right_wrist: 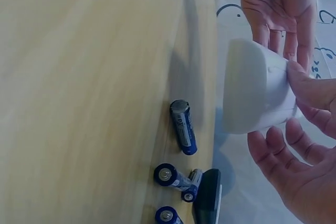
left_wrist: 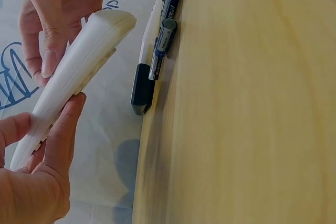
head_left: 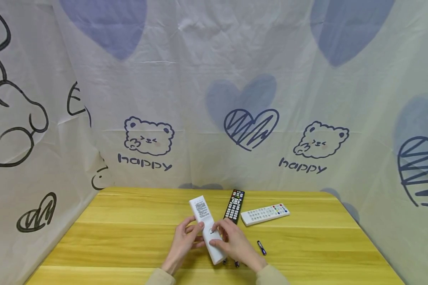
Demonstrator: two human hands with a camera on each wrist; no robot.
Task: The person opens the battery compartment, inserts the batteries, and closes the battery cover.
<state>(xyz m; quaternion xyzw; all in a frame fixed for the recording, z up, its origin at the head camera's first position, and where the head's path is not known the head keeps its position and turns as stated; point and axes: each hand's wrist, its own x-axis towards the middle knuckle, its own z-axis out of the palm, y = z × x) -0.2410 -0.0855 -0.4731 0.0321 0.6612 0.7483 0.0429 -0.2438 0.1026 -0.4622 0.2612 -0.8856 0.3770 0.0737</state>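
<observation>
A white remote control point(head_left: 201, 211) is held back side up above the table, printed text on its upper back. My left hand point(head_left: 186, 237) grips it along its left edge, thumb on top and fingers beneath. My right hand point(head_left: 233, 239) has its thumb and fingertips on the lower back and side, around a small dark mark. In the left wrist view the white remote point(left_wrist: 79, 61) is tilted, its buttons facing down. The right wrist view shows its thick rounded end point(right_wrist: 244, 87) between the hands.
A black remote point(head_left: 234, 204) lies behind the right hand, and another white remote point(head_left: 265, 214) lies right of it, buttons up. One blue battery point(head_left: 261, 247) is right of the right hand. More batteries point(right_wrist: 173, 176) lie on the wooden table point(head_left: 128, 221). Printed cloth point(head_left: 199, 99) hangs behind.
</observation>
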